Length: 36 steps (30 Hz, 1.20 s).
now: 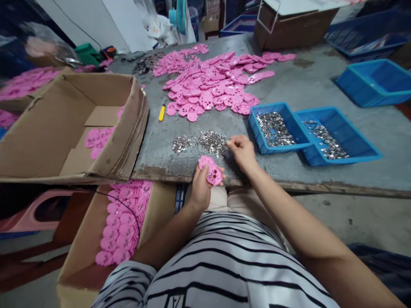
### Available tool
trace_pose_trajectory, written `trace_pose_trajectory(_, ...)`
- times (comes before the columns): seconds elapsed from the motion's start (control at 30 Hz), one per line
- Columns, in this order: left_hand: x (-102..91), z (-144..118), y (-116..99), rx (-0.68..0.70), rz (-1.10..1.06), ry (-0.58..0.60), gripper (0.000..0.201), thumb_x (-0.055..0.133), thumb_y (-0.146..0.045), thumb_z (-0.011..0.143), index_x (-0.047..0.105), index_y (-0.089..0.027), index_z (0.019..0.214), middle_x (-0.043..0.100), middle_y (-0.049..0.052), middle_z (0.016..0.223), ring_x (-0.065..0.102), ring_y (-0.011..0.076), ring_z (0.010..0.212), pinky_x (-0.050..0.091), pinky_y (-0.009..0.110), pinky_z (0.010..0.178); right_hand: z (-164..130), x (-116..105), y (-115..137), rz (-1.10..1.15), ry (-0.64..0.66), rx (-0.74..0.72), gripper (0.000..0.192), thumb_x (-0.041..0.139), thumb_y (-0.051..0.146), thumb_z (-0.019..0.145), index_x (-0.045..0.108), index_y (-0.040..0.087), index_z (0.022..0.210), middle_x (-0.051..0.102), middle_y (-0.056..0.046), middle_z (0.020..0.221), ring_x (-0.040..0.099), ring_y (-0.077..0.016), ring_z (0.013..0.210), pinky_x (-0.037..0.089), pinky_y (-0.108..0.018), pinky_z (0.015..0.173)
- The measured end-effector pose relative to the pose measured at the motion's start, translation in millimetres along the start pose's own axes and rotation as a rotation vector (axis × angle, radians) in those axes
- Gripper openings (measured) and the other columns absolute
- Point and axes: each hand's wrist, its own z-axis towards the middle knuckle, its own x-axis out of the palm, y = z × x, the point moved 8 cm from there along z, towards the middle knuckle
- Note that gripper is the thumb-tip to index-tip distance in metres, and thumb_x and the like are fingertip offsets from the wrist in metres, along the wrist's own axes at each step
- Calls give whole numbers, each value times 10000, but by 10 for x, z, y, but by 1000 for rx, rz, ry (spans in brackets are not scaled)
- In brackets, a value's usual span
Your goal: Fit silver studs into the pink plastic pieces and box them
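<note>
The left hand [201,188] grasps one pink piece [213,172] under its thumb; small metal parts [211,142] lie just beside the right hand [243,153], its fingers bent (whether grasping any, I cannot tell).

Metal bits [212,142] look shiny, the cardboard box [38,128] matt.

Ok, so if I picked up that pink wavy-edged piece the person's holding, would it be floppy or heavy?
Probably not floppy: the pink wavy-edged piece shows no obvious droop in the left grip. It's likely light, since it looks thin and seems to have holes. Maybe a bit slippery too: the pile of pink pieces shows shiny spots.
</note>
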Motion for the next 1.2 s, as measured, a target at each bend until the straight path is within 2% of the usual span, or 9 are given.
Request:
trace_pose_trajectory(0.1,-55,24,23,2,4,-6,378,624,-440,770,470,-175,991,689,34,742,686,188,665,485,234,489,213,-123,210,-133,4,-159,117,581,201,775,679,192,713,641,-72,951,581,-213,956,452,-377,901)
trace_pose_trajectory(0.17,-86,41,25,2,-8,-8,409,648,-459,753,472,-177,990,693,37,756,682,187,654,493,242,493,340,-445,295,-280,-101,-228,167,558,199,796,710,195,863,650,-84,1032,590,-221,968,460,-381,889)
trace_pose_trajectory(0.23,-100,57,25,-3,-20,-7,435,670,-476,734,475,-178,985,694,38,761,682,190,655,500,248,495,475,-797,239,-512,-189,-160,231,559,184,792,710,173,967,661,-115,1054,604,-243,970,462,-392,883)
trace_pose_trajectory(0.3,-97,69,22,-10,-18,-7,455,692,-486,714,483,-180,976,692,34,759,682,189,653,504,248,492,606,-986,65,-794,-111,-12,273,583,163,767,713,139,1005,670,-160,1069,620,-273,980,467,-387,864)
trace_pose_trajectory(0.4,-78,78,17,-18,1,2,469,714,-492,696,496,-181,970,689,27,757,679,183,651,523,259,511,686,-994,-212,-1045,120,148,233,616,126,716,742,127,913,702,-188,1000,653,-288,932,487,-350,787)
trace_pose_trajectory(0.5,-69,81,27,-29,8,19,464,717,-490,698,503,-181,969,688,28,766,683,189,666,548,286,546,682,-941,-288,-1069,155,188,188,612,115,710,750,142,835,723,-179,923,670,-282,901,496,-330,745)
trace_pose_trajectory(0.67,-93,72,46,-11,15,18,468,732,-490,684,512,-184,962,686,23,782,686,190,681,562,297,567,614,-974,-223,-1070,119,211,214,594,216,777,745,193,928,719,-160,1003,674,-287,925,502,-344,734)
trace_pose_trajectory(0.83,-83,56,44,-6,14,30,466,737,-476,685,504,-184,965,681,17,764,679,182,674,556,289,570,571,-1049,-160,-1042,64,225,233,567,242,818,728,180,976,714,-171,1025,668,-303,940,488,-364,737)
trace_pose_trajectory(1.2,-68,61,44,11,50,54,428,737,-423,686,498,-179,943,669,18,777,657,156,658,537,260,550,611,-1169,-154,-880,-101,127,192,557,225,819,732,176,883,734,-141,950,663,-281,912,460,-334,731)
